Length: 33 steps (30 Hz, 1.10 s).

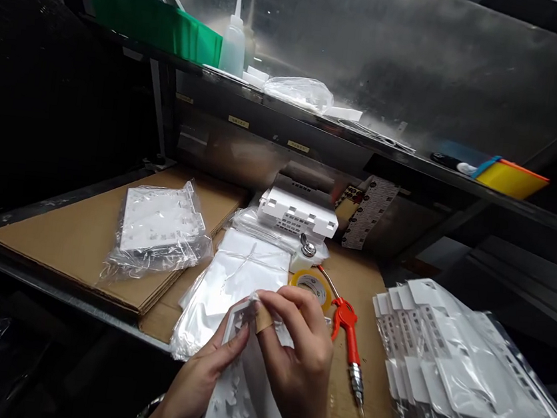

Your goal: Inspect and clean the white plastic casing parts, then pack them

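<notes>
My left hand (pixel 198 381) is closed around the edge of a white moulded plastic panel (pixel 231 408), held tilted at the front of the bench. Small raised pieces stand out on the panel's inner side. At its upper corner, my right hand (pixel 299 359) pinches with thumb and finger; a tan strip is wrapped around one of these digits. Any small thing between those fingertips is too hidden to make out. Just beyond my hands lie a stack of clear plastic bags (pixel 252 266) and a roll of yellow tape (pixel 313 283).
A red air blow gun (pixel 346 317) lies to the right, near bagged white panels (pixel 442 362). On cardboard (pixel 70 225) at left rests another bagged panel (pixel 161 219). White parts (pixel 298 211) stand behind. The shelf above holds a green bin (pixel 149 20) and a nozzle bottle (pixel 233 46).
</notes>
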{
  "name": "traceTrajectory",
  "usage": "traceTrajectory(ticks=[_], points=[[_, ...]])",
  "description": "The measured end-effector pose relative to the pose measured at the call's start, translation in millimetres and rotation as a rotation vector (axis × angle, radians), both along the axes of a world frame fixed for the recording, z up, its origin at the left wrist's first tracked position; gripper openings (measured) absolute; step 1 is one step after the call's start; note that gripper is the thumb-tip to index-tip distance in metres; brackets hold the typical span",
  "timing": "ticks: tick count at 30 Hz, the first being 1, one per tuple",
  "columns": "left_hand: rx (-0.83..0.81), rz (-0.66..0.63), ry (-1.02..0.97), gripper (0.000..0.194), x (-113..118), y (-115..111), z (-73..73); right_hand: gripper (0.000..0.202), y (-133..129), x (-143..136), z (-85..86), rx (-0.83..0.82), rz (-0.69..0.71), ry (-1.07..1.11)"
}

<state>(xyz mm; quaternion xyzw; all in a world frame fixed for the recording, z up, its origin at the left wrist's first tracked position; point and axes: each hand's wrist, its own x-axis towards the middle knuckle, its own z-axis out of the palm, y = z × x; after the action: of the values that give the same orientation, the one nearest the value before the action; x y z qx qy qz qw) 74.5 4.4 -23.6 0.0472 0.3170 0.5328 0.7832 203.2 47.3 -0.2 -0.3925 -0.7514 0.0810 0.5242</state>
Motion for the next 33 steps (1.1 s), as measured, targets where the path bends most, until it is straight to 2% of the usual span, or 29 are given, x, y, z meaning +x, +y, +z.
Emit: traceTrajectory(ticks=[2, 5, 7, 9, 12, 15, 17, 19, 20, 21, 23, 24, 26, 29, 31, 33], points=[[-0.029, -0.004, 0.017, 0.073, -2.4, 0.5, -1.4, 0.016, 4.9, 5.5, -1.8, -0.006, -0.026, -0.033], [-0.054, -0.008, 0.01, 0.081, -12.1, 2.0, -2.6, 0.014, 28.2, 33.0, -10.2, -0.055, -0.157, 0.017], [-0.036, -0.012, -0.031, 0.081, -21.7, 3.1, -3.2, 0.022, 52.7, 59.1, -21.2, -0.16, -0.3, 0.09], [-0.01, -0.033, -0.063, 0.08, -32.1, 3.8, -4.0, 0.031, 79.7, 82.1, -37.0, -0.342, -0.425, 0.099], [-0.005, -0.143, -0.117, 0.081, -46.9, 3.7, -7.7, 0.032, 111.9, 99.7, -63.4, -0.508, -0.439, 0.059], [-0.025, -0.283, -0.198, 0.083, -61.1, 2.4, -15.4, 0.034, 117.4, 100.8, -79.6, -0.547, -0.398, 0.07], [-0.04, -0.305, -0.212, 0.08, -69.9, 2.0, -21.7, 0.04, 100.8, 99.2, -82.1, -0.542, -0.361, 0.119], [-0.054, -0.3, -0.194, 0.077, -76.1, 2.4, -27.5, 0.049, 69.2, 97.7, -82.4, -0.57, -0.302, 0.178], [-0.06, -0.3, -0.172, 0.077, -77.2, 2.8, -30.2, 0.055, 49.5, 96.9, -83.6, -0.64, -0.24, 0.241], [-0.065, -0.3, -0.135, 0.078, -76.6, 3.4, -32.8, 0.062, 28.7, 95.9, -86.2, -0.746, -0.162, 0.324], [-0.061, -0.27, 0.016, 0.075, -70.4, 5.3, -38.3, 0.07, -11.8, 94.6, -96.2, -1.062, 0.028, 0.631], [-0.04, -0.248, 0.14, 0.072, -65.5, 6.8, -41.3, 0.07, -29.7, 95.2, -103.1, -1.192, 0.058, 0.786], [0.126, -0.246, 0.524, 0.063, -55.5, 11.4, -48.0, 0.072, -58.9, 101.6, -118.3, -1.335, 0.008, 1.043], [0.494, -0.291, 1.072, 0.051, -48.9, 22.3, -58.3, 0.078, -89.6, 128.7, -138.0, -1.324, -0.163, 1.216], [0.642, -0.3, 1.256, 0.039, -52.3, 30.0, -64.9, 0.077, -107.1, 154.7, -146.8, -1.276, -0.249, 1.257], [0.711, -0.331, 1.363, 0.027, -58.5, 35.4, -71.5, 0.073, -124.3, 179.3, -152.3, -1.241, -0.291, 1.286]])
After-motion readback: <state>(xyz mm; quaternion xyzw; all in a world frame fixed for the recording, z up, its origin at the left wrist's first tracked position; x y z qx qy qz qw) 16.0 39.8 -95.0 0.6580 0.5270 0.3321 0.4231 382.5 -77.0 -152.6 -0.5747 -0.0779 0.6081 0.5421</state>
